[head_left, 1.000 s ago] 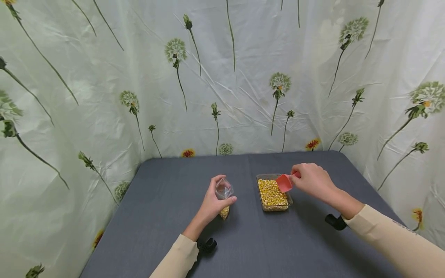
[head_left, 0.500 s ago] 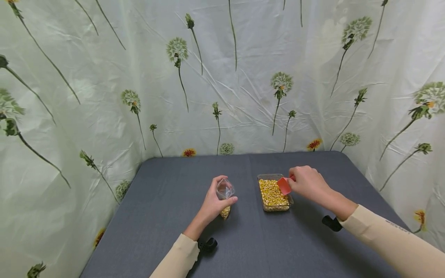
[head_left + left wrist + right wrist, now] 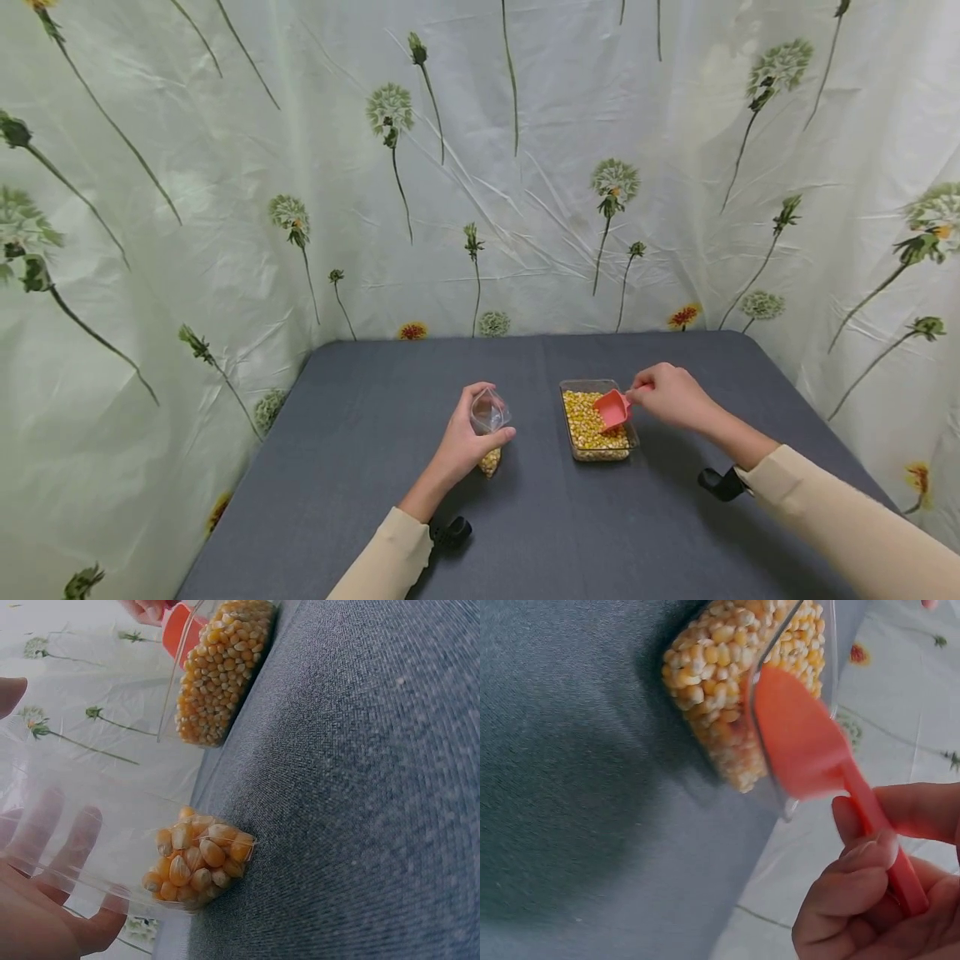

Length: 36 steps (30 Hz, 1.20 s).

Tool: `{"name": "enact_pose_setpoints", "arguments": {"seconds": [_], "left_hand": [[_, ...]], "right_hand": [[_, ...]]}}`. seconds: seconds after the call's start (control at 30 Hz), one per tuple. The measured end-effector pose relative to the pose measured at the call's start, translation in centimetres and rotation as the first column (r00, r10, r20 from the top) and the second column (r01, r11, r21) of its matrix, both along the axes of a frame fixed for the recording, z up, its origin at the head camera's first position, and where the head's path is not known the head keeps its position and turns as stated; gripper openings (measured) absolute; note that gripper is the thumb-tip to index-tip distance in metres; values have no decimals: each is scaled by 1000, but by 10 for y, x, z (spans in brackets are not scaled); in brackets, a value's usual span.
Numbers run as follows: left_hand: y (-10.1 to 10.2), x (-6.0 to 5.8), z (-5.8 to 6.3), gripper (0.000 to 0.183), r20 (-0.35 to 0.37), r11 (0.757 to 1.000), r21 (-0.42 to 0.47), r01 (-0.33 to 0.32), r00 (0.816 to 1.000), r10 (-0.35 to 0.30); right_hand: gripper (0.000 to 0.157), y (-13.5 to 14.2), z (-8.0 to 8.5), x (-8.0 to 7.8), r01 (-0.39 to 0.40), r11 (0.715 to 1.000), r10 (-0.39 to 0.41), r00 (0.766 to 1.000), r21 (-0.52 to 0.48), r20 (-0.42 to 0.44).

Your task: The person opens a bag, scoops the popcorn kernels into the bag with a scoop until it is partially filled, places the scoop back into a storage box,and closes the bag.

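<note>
A clear plastic bag (image 3: pixel 112 825) with corn kernels (image 3: pixel 199 859) in its bottom corner stands mouth up; my left hand (image 3: pixel 467 435) holds it, fingers and thumb curved round its upper part. To its right sits a clear rectangular container (image 3: pixel 590 386) full of yellow and white corn kernels (image 3: pixel 581 421). My right hand (image 3: pixel 677 398) grips the handle of a red scoop (image 3: pixel 799 739) between thumb and fingers. The scoop's bowl is over the container's right side, its lower edge at the kernels, as the head view shows. In the right wrist view the bowl overlaps the container's rim.
A dark grey cloth covers the table (image 3: pixel 375 400). Behind and beside it hangs a pale curtain (image 3: pixel 525 208) printed with dandelions. Each wrist wears a black camera mount, one on the left (image 3: pixel 452 533) and one on the right (image 3: pixel 722 483).
My right hand has turned the scoop so that its bowl faces up more, and it has shifted slightly over the kernels. The left hand and the bag keep their place.
</note>
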<state>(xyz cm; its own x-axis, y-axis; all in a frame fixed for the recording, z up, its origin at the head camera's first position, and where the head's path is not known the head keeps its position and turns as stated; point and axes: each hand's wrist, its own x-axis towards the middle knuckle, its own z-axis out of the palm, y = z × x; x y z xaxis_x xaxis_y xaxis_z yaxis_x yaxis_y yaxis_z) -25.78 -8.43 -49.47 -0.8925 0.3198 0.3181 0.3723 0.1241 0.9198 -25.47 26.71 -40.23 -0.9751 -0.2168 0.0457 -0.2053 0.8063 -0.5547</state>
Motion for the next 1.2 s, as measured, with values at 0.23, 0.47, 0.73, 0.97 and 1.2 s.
{"name": "enact_pose_setpoints", "arguments": {"seconds": [0.23,0.47,0.73,0.97,1.2], "left_hand": [[-1,0,0,65,-6,1000,-4,1,1000,-1],[-1,-1,-2,63,-23,1000,-6,-3,1000,3],[1,-1,0,63,-22,1000,-25,-6,1000,6],[2,0,-1,63,-7,999,-35,-7,1000,6],[0,0,0,64,3,999,-43,-13,1000,13]], "right_hand": [[21,12,-19,-4,6,995,3,995,-98,96],[20,17,-30,-3,52,983,-27,990,-177,141],[23,20,-39,3,69,971,-34,987,-229,156],[25,19,-38,10,92,953,-38,982,-289,187],[25,19,-32,11,126,935,-55,975,-330,217]]}}
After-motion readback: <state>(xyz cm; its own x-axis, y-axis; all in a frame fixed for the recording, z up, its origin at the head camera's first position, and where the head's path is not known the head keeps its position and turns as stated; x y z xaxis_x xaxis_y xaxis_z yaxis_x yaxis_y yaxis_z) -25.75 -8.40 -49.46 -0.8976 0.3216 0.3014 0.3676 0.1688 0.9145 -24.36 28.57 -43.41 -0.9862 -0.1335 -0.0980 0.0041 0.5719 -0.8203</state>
